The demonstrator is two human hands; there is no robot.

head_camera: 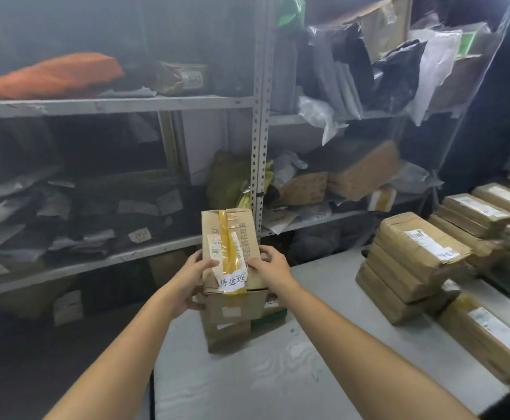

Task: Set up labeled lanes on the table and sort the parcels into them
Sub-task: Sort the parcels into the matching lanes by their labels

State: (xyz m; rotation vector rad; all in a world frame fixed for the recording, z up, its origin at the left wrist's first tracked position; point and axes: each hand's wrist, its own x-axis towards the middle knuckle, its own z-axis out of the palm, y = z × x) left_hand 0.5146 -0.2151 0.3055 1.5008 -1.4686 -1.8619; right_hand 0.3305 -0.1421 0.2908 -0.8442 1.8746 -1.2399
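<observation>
Box (231,234) sits on a stack (232,316) at the table (247,383) edge, left hand (191,272) & right hand (272,263) curled round its sides (white label (232,282) on near end). Prob. placing a lane marker; next: square it, release w/o toppling.

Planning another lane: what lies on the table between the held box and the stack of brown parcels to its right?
Head view: bare grey table between box and parcel stack; only the right hand holding the box overlaps it.
</observation>
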